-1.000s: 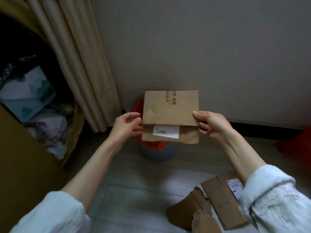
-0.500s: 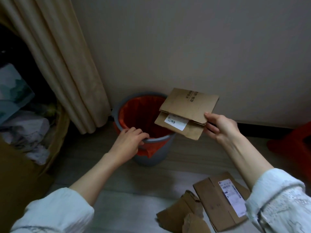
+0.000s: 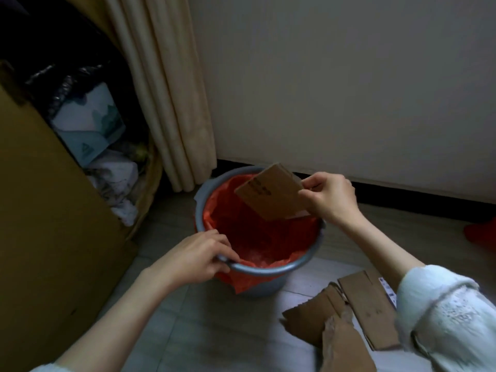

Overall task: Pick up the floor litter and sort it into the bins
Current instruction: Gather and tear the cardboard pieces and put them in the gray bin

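Fingers (image 3: 308,196) of the right hand (image 3: 331,198) pinch the right edge of a folded cardboard piece (image 3: 271,196), thumb on its near face. Cardboard tilted, lower edge dipping inside the mouth of the bin (image 3: 265,269), upper corner above the far rim. A white label shows at its lower right edge, mostly hidden by the hand.

Left hand (image 3: 192,257) curled over the bin's near rim, fingers wrapped around it.

Bin: grey, round, on the floor, lined with a red plastic bag (image 3: 257,237) that folds out over the rim at the front. Contents besides the bag: cannot tell in the dim light.

Floor, right of the bin: flattened cardboard pieces (image 3: 341,318), overlapping, one with a torn edge; a white label partly hidden behind the right sleeve.

Left: large brown cardboard box (image 3: 53,224), open, holding a pale printed carton (image 3: 88,124), crumpled white material and black plastic film. Beige curtain (image 3: 166,89) hangs between box and wall.
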The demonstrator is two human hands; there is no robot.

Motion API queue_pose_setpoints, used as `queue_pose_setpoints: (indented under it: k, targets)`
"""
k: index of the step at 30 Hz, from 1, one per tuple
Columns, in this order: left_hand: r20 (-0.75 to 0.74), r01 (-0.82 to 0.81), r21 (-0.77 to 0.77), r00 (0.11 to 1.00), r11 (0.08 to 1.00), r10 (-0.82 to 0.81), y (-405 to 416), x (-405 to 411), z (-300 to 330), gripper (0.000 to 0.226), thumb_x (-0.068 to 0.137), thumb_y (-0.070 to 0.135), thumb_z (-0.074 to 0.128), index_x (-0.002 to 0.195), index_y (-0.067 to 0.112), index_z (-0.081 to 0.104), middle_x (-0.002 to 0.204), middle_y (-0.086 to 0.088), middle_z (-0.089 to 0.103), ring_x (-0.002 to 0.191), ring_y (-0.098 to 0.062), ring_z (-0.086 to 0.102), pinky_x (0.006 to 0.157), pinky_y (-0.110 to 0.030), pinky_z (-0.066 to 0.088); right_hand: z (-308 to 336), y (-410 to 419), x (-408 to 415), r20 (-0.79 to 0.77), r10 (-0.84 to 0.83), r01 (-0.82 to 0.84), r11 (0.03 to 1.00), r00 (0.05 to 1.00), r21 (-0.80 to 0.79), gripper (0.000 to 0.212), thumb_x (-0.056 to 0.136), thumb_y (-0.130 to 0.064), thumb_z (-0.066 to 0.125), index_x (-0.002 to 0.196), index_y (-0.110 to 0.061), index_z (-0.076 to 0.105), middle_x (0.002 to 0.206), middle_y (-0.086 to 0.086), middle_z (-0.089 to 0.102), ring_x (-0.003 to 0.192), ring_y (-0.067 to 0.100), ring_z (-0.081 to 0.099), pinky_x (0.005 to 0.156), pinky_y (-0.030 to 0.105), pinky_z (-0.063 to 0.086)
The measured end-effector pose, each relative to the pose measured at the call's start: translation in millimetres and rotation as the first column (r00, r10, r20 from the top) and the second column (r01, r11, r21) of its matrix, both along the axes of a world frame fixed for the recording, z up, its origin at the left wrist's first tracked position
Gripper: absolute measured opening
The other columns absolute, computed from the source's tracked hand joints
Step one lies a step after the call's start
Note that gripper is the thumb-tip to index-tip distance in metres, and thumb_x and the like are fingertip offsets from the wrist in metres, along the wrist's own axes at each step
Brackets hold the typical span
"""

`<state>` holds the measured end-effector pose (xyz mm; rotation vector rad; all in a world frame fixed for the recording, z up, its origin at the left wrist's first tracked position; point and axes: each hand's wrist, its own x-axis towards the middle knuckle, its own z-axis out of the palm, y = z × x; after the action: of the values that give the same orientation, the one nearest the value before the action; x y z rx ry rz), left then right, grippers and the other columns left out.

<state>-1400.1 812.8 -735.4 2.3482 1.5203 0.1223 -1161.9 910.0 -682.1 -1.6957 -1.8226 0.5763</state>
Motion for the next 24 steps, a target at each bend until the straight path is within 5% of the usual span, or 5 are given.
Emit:
queue_pose_setpoints:
  k: [5, 10, 15, 18, 24]
  targets:
    - [0.146, -0.087, 0.113, 0.987, 0.990, 0.070, -27, -12, -20, 0.032, 0.087, 0.047, 0.049, 0.112, 0.033, 0.062, 0.099, 0.019, 0.051, 0.100, 0.003, 0.038, 0.090, -0.012, 0.030, -32, -16, -37, 0.504, 0.445, -0.523, 0.852, 0.741, 0.017, 0.021, 0.079, -0.016, 0.061, 0.097, -0.023, 0.069, 0.103, -0.005, 0.064, 0.105, 0.021, 0.058, 0.075, 0.035, 0.047]
    - [0.240, -0.129, 0.114, 0.966, 0.985, 0.099, -30, -16, -38, 0.053, 0.079, 0.058, 0.033, 0.113, 0.033, 0.066, 0.095, 0.018, 0.052, 0.101, 0.000, 0.042, 0.101, -0.018, 0.025, -72, -20, -61, 0.590, 0.661, -0.557, 0.735, 0.463, -0.386, 0.019, 0.085, -0.018, 0.058, 0.102, -0.018, 0.066, 0.107, 0.005, 0.061, 0.099, 0.024, 0.057, 0.071, 0.036, 0.044]
    - [0.252, -0.120, 0.121, 0.964, 0.985, 0.087, -27, -10, -38, 0.050, 0.080, 0.056, 0.035, 0.114, 0.033, 0.065, 0.093, 0.019, 0.050, 0.100, 0.003, 0.043, 0.109, -0.018, 0.015, -81, -18, -65, 0.447, 0.740, -0.322, 0.640, 0.503, -0.698, 0.027, 0.090, -0.030, 0.057, 0.114, -0.021, 0.065, 0.111, 0.005, 0.066, 0.091, 0.020, 0.063, 0.082, 0.032, 0.054]
    - [0.242, -0.130, 0.118, 0.965, 0.984, 0.098, -30, -14, -40, 0.045, 0.083, 0.053, 0.040, 0.114, 0.032, 0.065, 0.093, 0.019, 0.051, 0.098, 0.003, 0.043, 0.108, -0.019, 0.017, -72, -18, -73, 0.435, 0.753, -0.368, 0.634, 0.494, -0.680, 0.035, 0.092, -0.015, 0.047, 0.119, -0.027, 0.064, 0.121, 0.000, 0.063, 0.105, 0.023, 0.060, 0.090, 0.032, 0.050]
    - [0.152, -0.131, 0.069, 0.981, 0.989, 0.119, -31, -15, -34, 0.032, 0.089, 0.045, 0.051, 0.119, 0.037, 0.060, 0.102, 0.016, 0.055, 0.106, -0.001, 0.044, 0.109, -0.023, 0.024, -59, -12, -55, 0.348, 0.632, -0.461, 0.759, 0.693, -0.460, 0.046, 0.089, -0.003, 0.038, 0.120, -0.025, 0.063, 0.125, 0.002, 0.062, 0.114, 0.024, 0.057, 0.096, 0.034, 0.047]
